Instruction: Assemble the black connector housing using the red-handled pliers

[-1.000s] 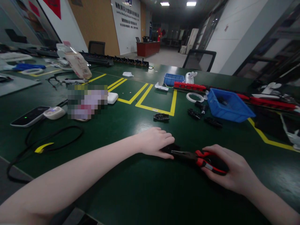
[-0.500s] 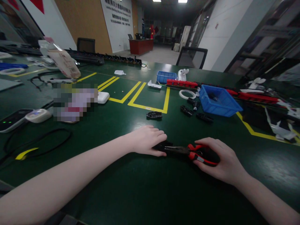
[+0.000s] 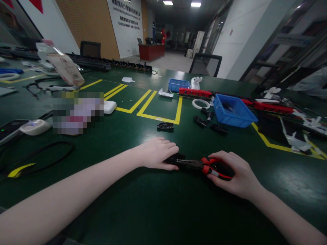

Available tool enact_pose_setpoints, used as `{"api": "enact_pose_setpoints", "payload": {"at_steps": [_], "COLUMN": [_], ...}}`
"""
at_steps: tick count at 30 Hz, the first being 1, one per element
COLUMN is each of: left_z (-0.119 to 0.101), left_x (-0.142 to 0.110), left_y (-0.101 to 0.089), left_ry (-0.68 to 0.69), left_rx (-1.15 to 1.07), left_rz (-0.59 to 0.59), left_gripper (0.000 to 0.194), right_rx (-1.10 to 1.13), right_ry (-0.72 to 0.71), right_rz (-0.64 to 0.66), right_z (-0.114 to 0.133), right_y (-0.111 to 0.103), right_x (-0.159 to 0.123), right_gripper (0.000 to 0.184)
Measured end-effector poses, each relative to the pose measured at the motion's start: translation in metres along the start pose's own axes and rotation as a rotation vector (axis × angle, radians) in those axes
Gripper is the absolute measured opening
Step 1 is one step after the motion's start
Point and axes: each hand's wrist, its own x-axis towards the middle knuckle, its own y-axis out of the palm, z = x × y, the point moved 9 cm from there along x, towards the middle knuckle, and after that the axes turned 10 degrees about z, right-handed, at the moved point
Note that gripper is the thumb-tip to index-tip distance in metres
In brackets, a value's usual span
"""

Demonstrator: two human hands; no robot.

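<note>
My left hand is closed on a small black part, low over the green tabletop; the fingers cover most of the part. My right hand grips the red and black handles of long-nose pliers. The plier jaws point left, and their tips meet the black part beside my left thumb. Whether the jaws pinch it I cannot tell. Beyond my left hand lies a similar black part. More black pieces lie farther right, near a blue bin.
A white ring of tape or tubing and a smaller blue basket stand toward the back. Red strips run along the right. On the left are a leaning bottle, a white case and a black cable.
The whole view has shifted slightly, so things appear a little farther left. Both hands keep their hold, and the pliers stay against the black part.
</note>
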Motion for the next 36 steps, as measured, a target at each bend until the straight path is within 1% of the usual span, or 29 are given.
{"api": "enact_pose_setpoints", "payload": {"at_steps": [6,11,18,24,29,31,36], "left_z": [0.000,-0.003,-0.005,-0.004,-0.005,-0.005,-0.004], "left_x": [0.000,-0.001,-0.003,-0.003,-0.004,-0.005,-0.004], "left_y": [0.000,-0.003,-0.005,-0.005,-0.006,-0.005,-0.002], "left_ry": [-0.010,-0.044,-0.099,-0.138,-0.149,-0.142,-0.118], "left_rx": [-0.004,-0.012,-0.012,-0.027,-0.040,-0.035,0.010], "left_rz": [-0.003,0.005,0.007,0.013,0.025,0.028,0.015], "left_gripper": [0.033,0.031,0.027,0.029,0.029,0.029,0.028], "right_rx": [-0.038,-0.014,-0.017,0.009,-0.036,-0.047,-0.033], "right_ry": [-0.007,0.034,0.096,0.084,0.077,0.076,0.076], "right_rz": [-0.002,-0.003,0.009,-0.014,-0.056,-0.049,0.016], "right_z": [0.006,0.010,0.010,0.014,0.016,0.015,0.011], "right_y": [-0.002,-0.008,-0.012,-0.012,-0.012,-0.010,-0.004], "right_x": [0.002,0.001,0.001,0.000,-0.001,-0.001,0.000], "right_gripper": [0.038,0.033,0.033,0.032,0.034,0.035,0.033]}}
